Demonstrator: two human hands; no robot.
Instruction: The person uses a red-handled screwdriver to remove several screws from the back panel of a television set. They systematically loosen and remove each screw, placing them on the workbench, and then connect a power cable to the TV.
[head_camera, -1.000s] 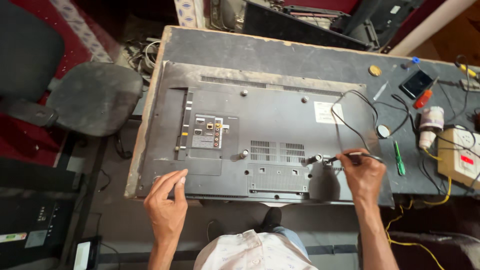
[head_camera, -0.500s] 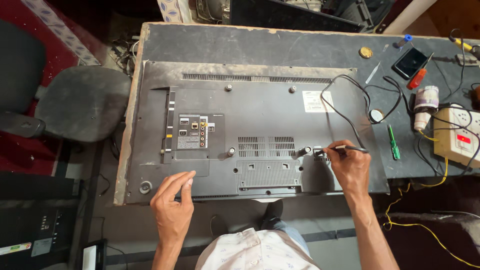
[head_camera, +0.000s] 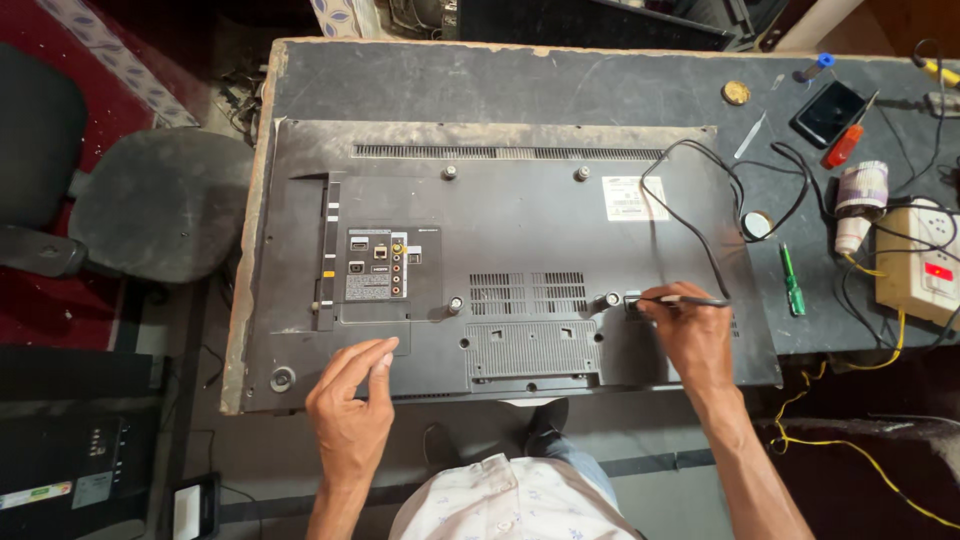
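Seen from above, you lean over a flat television (head_camera: 520, 270) lying face down on the dark table (head_camera: 600, 85), its grey back panel up and filling most of the near edge. Your right forearm runs up from the lower right, wrist bent slightly inward; the right hand (head_camera: 690, 335) rests on the panel's lower right part, fingers closed around a slim dark-handled tool (head_camera: 685, 300) that lies almost level, its tip pointing left at a small fitting just beside a round screw boss (head_camera: 612, 299). Your left arm comes up from the bottom edge; the left hand (head_camera: 350, 405) holds nothing — palm down, fingers loosely together and extended, the fingertips (head_camera: 385, 348) touching the panel's lower part, just below the block of connector sockets (head_camera: 378, 268). A black cable (head_camera: 690, 215) loops across the panel's right side and off onto the table. To the right, well apart from both hands: a green screwdriver (head_camera: 791, 283); a red-handled screwdriver (head_camera: 848, 140) beside a dark phone (head_camera: 826, 112); a cream socket box (head_camera: 918, 268) with yellow wire trailing down — all on the table. A dark chair (head_camera: 160, 205) stands at the left.
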